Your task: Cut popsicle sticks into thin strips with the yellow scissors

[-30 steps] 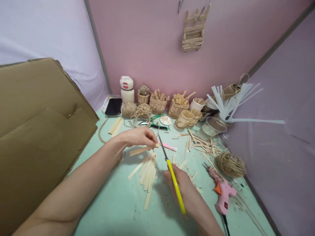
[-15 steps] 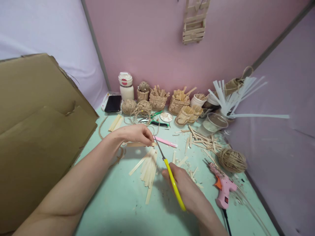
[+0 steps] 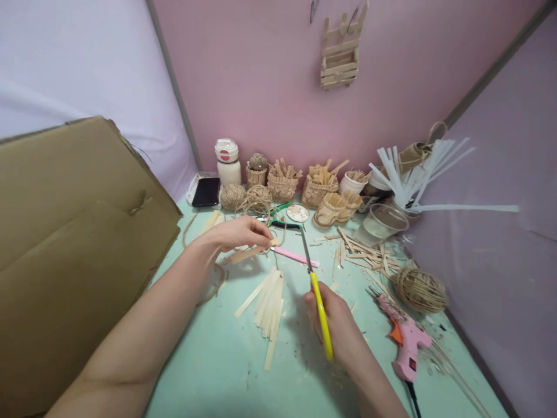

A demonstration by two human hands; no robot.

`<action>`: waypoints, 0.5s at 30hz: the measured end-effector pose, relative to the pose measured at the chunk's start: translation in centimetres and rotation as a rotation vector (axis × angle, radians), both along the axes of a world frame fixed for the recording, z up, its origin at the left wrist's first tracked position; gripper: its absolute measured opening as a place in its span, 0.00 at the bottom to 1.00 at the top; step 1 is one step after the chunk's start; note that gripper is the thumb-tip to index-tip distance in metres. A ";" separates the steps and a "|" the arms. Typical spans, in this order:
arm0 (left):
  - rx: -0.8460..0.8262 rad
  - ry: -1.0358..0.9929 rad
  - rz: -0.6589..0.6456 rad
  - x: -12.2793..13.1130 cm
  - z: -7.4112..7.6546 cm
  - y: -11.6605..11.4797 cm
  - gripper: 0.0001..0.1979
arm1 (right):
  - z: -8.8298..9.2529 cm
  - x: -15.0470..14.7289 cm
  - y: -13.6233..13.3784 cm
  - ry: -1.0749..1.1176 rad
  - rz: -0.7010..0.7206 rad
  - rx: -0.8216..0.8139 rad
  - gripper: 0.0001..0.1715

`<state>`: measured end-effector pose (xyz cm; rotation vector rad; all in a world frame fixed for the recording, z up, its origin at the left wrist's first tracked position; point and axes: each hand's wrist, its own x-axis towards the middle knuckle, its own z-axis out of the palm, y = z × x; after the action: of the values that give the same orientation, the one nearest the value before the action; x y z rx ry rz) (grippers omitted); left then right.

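Between the fingertips of my left hand (image 3: 248, 233) is a flat wooden strip (image 3: 246, 254), its long end pointing back toward my wrist. My right hand (image 3: 331, 313) is closed around the yellow handle of a pair of scissors (image 3: 319, 307). The blades point up and away, apart from the strip. Below my left hand, a fan of pale wooden strips (image 3: 267, 305) lies on the table. A pink pen-like tool (image 3: 296, 256) rests just behind them, close to my left fingertips.
A pink glue gun (image 3: 407, 342) and a twine ball (image 3: 420, 288) lie at right, near scattered wooden sticks (image 3: 365, 252). Baskets of sticks (image 3: 319, 188), a plastic cup (image 3: 383, 223) and green-handled pliers (image 3: 285, 224) stand or lie farther back. A cardboard sheet (image 3: 78, 244) blocks the left.
The scissors have moved right, away from the wooden strip. My left hand has lifted slightly and tilted the strip. The whole view has shifted a little.
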<state>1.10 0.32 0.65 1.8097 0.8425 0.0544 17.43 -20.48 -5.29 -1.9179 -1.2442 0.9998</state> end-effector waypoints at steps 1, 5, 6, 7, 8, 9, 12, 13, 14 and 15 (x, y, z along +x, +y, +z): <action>-0.025 -0.021 0.025 -0.1 0.1 0.0 0.12 | -0.2 0.0 0.0 0.000 -0.003 0.006 0.19; -0.030 -0.091 0.084 -0.9 0.7 0.5 0.12 | -0.4 0.0 0.0 0.028 0.001 0.052 0.20; -0.014 -0.099 0.101 -1.3 0.9 0.7 0.12 | -0.5 0.0 0.0 0.036 0.003 0.064 0.20; 0.009 -0.101 0.128 -1.8 1.0 1.1 0.13 | -0.5 0.0 0.1 0.042 0.004 0.073 0.20; 0.042 -0.100 0.171 -2.4 1.2 1.5 0.14 | -0.5 0.0 0.1 0.044 0.005 0.080 0.21; 0.087 -0.095 0.229 -3.0 1.2 2.0 0.14 | -0.6 0.0 0.1 0.046 0.004 0.082 0.21; 0.307 -0.057 0.524 -5.3 1.1 3.7 0.15 | -0.8 -0.1 0.0 0.056 0.010 0.076 0.20; 0.409 -0.022 0.647 -6.1 0.9 4.2 0.15 | -0.9 -0.1 0.0 0.057 0.009 0.077 0.20; 0.510 0.031 0.754 -6.8 0.7 4.7 0.15 | -0.9 -0.1 0.0 0.053 0.004 0.079 0.20; 0.583 0.094 0.827 -7.4 0.4 5.1 0.15 | -0.9 -0.1 0.0 0.047 -0.001 0.080 0.20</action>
<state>-6.32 5.46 1.04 1.8583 1.7267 0.8213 17.31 -20.47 -6.22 -1.8229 -1.2381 0.9746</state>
